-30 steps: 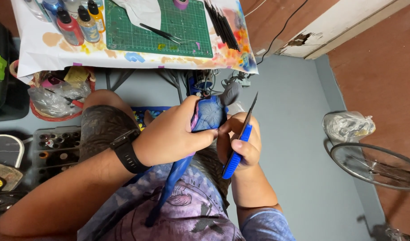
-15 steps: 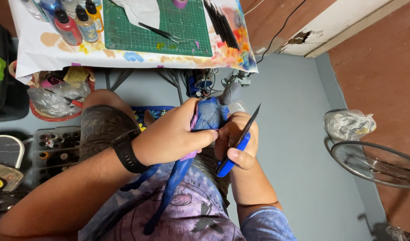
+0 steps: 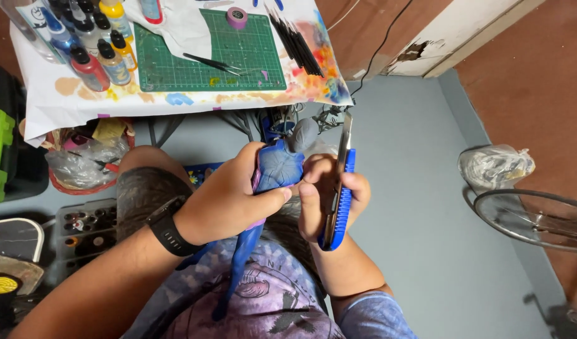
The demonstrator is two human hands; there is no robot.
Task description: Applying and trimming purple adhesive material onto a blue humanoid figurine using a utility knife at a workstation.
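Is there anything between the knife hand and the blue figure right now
Nothing visible. The right hand holding the blue craft knife sits right beside the blue figure, its thumb almost meeting the left hand thumb. The left hand grips the figure from the other side.

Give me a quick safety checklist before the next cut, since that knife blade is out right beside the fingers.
1. Left hand wraps the blue figure firmly: ok.
2. Right hand has a closed grip on the blue utility knife: ok.
3. Blade points up and away from the body: ok.
4. Right thumb rests against the figure, close to the left thumb; fingers clear of the cutting edge: cannot tell.
5. Figure braced on a firm surface: not ok, it is held over the lap, not on the green cutting mat.
6. Blade sharpness and lock: cannot tell.
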